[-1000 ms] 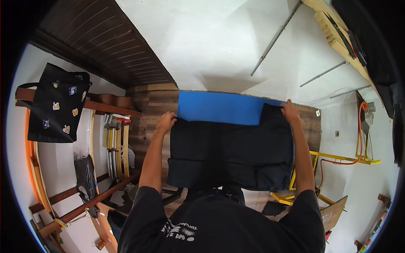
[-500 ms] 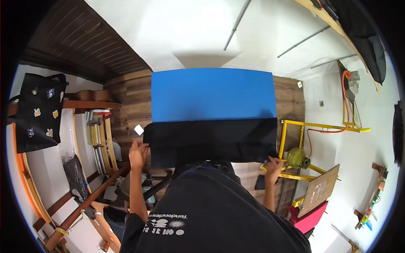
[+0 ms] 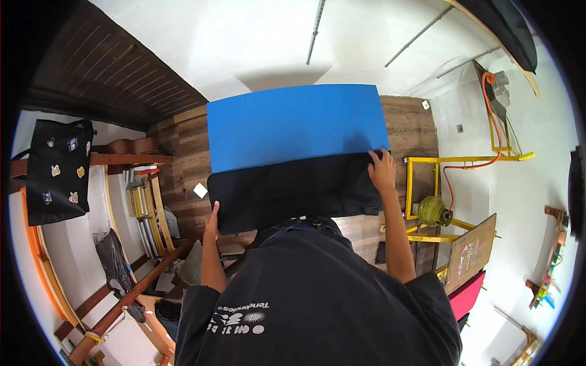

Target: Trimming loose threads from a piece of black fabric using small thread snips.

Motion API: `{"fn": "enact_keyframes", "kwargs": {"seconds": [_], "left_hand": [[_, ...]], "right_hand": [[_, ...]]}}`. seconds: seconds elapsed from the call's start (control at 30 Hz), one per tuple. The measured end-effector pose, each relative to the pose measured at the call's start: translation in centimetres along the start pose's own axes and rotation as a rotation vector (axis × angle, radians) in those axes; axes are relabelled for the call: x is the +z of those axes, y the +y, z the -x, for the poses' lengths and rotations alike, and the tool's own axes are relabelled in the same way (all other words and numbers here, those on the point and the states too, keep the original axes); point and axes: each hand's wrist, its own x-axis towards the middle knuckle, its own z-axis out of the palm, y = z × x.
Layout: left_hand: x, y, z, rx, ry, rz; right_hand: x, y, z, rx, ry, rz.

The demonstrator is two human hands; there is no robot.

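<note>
A black cloth (image 3: 293, 188) lies folded in a long strip across the near part of a blue flat panel (image 3: 299, 125). At the cloth's left edge, my left hand (image 3: 212, 222) is closed on the fabric, its thumb upright along the side and its other fingers mostly hidden. My right hand (image 3: 382, 172) reaches over the right end of the cloth. Its fingers are apart, with the tips at the far right corner where cloth and panel meet. The cloth's near edge hangs close to my waist, rumpled at the right.
On the right stands a yellow metal frame (image 3: 421, 161) with a green gas cylinder (image 3: 431, 211) and an orange hose (image 3: 497, 122). A black bag (image 3: 61, 174) hangs at the left above wooden racks. A white square (image 3: 200, 190) lies on the wooden floor (image 3: 415, 131).
My right hand has moved from the cloth's near right corner to its far right corner. My left hand has slid slightly nearer along the left edge. The view has shifted a little.
</note>
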Motion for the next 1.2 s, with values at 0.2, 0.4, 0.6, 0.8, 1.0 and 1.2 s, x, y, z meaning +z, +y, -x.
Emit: {"fn": "enact_keyframes", "kwargs": {"seconds": [0.2, 0.4, 0.6, 0.8, 1.0, 1.2], "left_hand": [[-1.5, 0.5, 0.6, 0.328, 0.034, 0.038], [1.4, 5.3, 6.5, 0.603, -0.024, 0.053], [13.0, 7.3, 11.8, 0.932, -0.023, -0.452], [21.4, 5.9, 17.2, 0.607, -0.294, -0.649], [17.9, 1.1, 11.1, 0.883, 0.499, -0.603], [15.6, 0.0, 6.0, 0.755, 0.312, -0.492]], "right_hand": [[3.9, -1.3, 0.9, 0.218, 0.039, -0.012], [4.3, -2.8, 5.5, 0.255, 0.065, -0.175], [2.2, -4.0, 4.4, 0.212, 0.069, -0.263], [0.4, -5.9, 2.7, 0.127, 0.02, -0.368], [1.7, -7.4, 4.1, -0.039, -0.064, -0.562], [6.4, -11.0, 4.8, 0.012, -0.62, -0.904]]}}
